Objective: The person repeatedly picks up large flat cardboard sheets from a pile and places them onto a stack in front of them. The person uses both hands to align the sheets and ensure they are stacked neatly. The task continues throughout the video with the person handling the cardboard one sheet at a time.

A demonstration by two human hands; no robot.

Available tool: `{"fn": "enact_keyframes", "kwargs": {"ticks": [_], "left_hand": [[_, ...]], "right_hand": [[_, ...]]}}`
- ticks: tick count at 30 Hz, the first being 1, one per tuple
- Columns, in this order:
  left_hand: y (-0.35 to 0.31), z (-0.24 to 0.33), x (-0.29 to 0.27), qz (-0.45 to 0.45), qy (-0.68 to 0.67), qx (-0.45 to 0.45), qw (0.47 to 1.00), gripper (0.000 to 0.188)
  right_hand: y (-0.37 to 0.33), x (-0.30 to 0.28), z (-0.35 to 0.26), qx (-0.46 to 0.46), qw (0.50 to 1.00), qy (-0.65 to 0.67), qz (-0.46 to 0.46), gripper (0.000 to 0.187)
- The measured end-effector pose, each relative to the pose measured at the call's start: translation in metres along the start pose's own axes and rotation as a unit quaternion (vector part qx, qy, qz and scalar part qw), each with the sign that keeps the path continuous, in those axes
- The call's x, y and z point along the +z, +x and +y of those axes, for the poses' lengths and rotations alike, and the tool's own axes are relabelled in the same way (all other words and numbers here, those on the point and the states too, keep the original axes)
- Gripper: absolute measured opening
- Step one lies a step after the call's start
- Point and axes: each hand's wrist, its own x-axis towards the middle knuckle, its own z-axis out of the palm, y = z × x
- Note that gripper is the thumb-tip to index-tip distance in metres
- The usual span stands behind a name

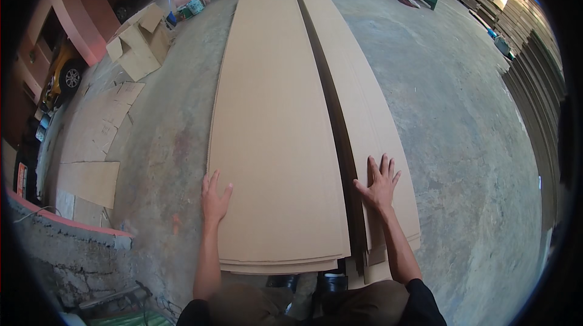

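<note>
Brown corrugated cardboard lies before us in two long stacks on the concrete floor [461, 144], the wide left stack [273, 125] running away from our feet and the narrower right stack [364, 113] just beside it, lower across a dark gap. Our left hand [214, 198] rests open on the left stack's outer edge, fingers together and gripping nothing. Our right hand [379, 183] lies flat with fingers spread on the right stack, seemingly pressing down.
</note>
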Motion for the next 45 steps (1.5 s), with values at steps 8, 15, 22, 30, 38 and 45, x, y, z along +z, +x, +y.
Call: {"fn": "enact_keyframes", "kwargs": {"ticks": [8, 15, 22, 30, 38, 45], "left_hand": [[0.0003, -0.0013, 0.0009, 0.000, 0.002, 0.002, 1.000, 0.071], [0.0003, -0.0016, 0.0015, 0.004, 0.001, 0.003, 1.000, 0.071], [0.0010, -0.0028, 0.0014, 0.006, -0.006, 0.008, 1.000, 0.071], [0.0003, -0.0004, 0.0009, 0.002, 0.000, 0.004, 1.000, 0.070], [0.0005, -0.0034, 0.0022, 0.004, 0.006, 0.010, 1.000, 0.070], [0.0006, -0.0016, 0.0004, 0.003, -0.003, 0.000, 1.000, 0.070]], "right_hand": [[0.0004, -0.0002, -0.0016, 0.011, 1.000, 0.009, 0.005, 0.103], [0.0004, -0.0002, -0.0004, 0.002, 1.000, 0.000, -0.001, 0.106], [0.0004, -0.0019, -0.0032, 0.014, 1.000, 0.010, 0.001, 0.103], [0.0005, -0.0017, -0.0019, 0.010, 1.000, -0.001, -0.004, 0.105], [-0.0006, -0.0023, -0.0026, 0.010, 1.000, 0.005, 0.001, 0.103], [0.0007, 0.0001, -0.0009, 0.006, 1.000, 0.000, -0.001, 0.106]]}}
